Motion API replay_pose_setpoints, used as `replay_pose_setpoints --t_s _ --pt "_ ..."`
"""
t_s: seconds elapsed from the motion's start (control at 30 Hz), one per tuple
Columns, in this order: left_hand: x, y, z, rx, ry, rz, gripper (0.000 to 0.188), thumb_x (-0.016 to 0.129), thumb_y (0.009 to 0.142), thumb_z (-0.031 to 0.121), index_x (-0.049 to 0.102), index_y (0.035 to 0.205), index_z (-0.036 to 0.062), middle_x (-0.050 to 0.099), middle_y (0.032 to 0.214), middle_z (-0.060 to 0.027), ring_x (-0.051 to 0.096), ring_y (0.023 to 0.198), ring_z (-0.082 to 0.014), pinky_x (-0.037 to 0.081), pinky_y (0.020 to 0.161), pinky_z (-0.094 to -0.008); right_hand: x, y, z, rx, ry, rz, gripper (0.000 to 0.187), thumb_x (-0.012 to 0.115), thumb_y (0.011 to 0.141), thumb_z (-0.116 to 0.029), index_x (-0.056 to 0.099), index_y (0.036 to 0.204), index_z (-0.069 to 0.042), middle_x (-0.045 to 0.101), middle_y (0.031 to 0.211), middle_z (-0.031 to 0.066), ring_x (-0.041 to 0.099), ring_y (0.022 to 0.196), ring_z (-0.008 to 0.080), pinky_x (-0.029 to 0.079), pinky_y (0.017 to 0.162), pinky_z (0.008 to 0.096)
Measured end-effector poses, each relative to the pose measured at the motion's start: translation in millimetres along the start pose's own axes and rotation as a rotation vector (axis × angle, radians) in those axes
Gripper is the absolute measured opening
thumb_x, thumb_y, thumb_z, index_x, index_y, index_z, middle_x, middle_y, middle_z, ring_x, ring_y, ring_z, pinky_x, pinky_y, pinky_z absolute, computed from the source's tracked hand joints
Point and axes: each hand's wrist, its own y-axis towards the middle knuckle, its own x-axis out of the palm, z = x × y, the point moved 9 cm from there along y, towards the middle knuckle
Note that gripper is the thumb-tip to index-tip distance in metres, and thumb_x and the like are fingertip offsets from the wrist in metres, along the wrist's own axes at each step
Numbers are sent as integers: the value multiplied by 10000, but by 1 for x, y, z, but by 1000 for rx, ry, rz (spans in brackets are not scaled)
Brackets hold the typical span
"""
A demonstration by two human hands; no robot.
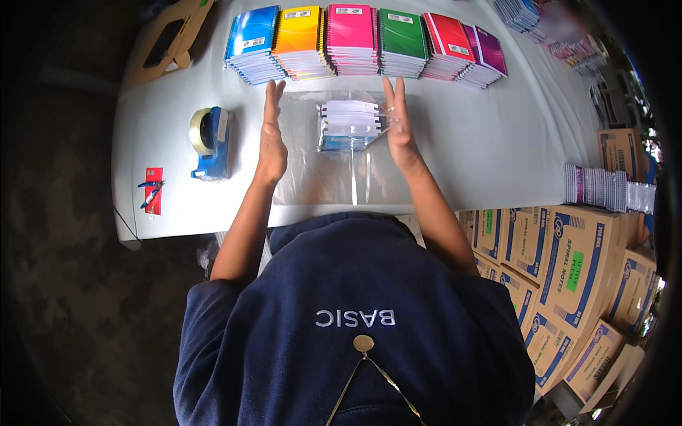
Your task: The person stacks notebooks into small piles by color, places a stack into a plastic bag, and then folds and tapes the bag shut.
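White counter (497,149) fills my view over a dim floor, with stacked cardboard boxes (568,284) at its right. Coloured spiral notebook stacks (366,39) line the far edge; a blue tape dispenser (210,142) sits left. I see my left hand (271,138) flat with fingers straight and apart, holding nothing, beside the clear bag (334,153). My right hand (399,124), fingers extended, touches the bagged notebook bundle (348,124) at centre.

Notebook stacks (366,39) run blue, yellow, pink, green, red, perhaps purple; tape dispenser (212,142) blue.
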Motion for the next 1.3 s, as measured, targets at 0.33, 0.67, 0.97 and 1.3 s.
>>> replay_pose_setpoints --t_s 0.33,0.67,0.97,1.3 --pt "49 -32 -23 -85 26 -30 721 490 944 355 118 1462 20 263 1470 -196 294 1339 -280 255 1080 -383 15 -12 17 -61 -265 312 613 709 807 -172 411 1314 2 523 1189 131 534 1032 173 436 902 304" --pt "54 -48 28 245 783 183 362 613 867 251 602 1212 139 518 1326 -38 345 1286 -253 223 1005 -410 14 -15 23 49 -304 515 420 597 882 -150 490 1257 4 577 1110 117 557 981 186 447 844 303" --pt "62 -37 36 200 636 -35 887 280 894 645 68 1447 -15 431 1397 -121 202 1387 -334 -31 1064 -563 69 -44 -16 -186 -1212 134 631 511 885 -299 309 1383 31 269 1378 196 215 1302 404 159 1059 544" --pt "41 53 21 213 774 -375 447 629 838 263 561 1234 68 661 1068 -81 497 1169 -271 136 1074 -508 86 -36 -32 -306 -1377 34 374 577 816 -120 561 1180 -40 522 1250 72 450 1210 230 312 1048 392"
